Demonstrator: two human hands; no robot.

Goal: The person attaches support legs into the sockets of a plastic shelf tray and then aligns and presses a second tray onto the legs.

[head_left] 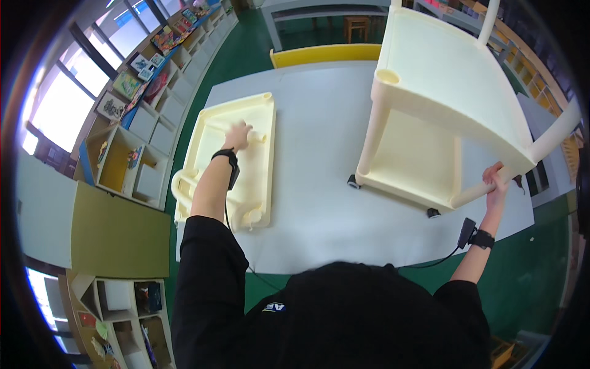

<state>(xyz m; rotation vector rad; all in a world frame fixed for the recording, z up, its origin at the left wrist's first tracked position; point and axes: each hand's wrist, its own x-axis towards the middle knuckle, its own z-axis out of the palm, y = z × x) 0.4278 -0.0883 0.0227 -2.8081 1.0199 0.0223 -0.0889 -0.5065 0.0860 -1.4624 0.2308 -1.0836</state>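
Observation:
A cream plastic tray (268,166) with a raised rim lies at the left of the table. Inside it rest loose cream tubes and a curved handle piece (180,187). My left hand (238,135) reaches into the tray, its fingers closed round a cream tube (258,138). On the right stands a partly assembled cream trolley (448,67), with two shelves joined by posts and black caster wheels (353,181) under the lower shelf (418,147). My right hand (495,177) grips its near right post (472,194), just under the upper shelf.
A light grey table (319,184) bears both pieces. A yellow chair back (326,55) stands at its far edge. Low cubby shelves (144,123) with framed pictures line the left, under windows. Another table (332,11) is farther back. Cables run from both my wrist bands.

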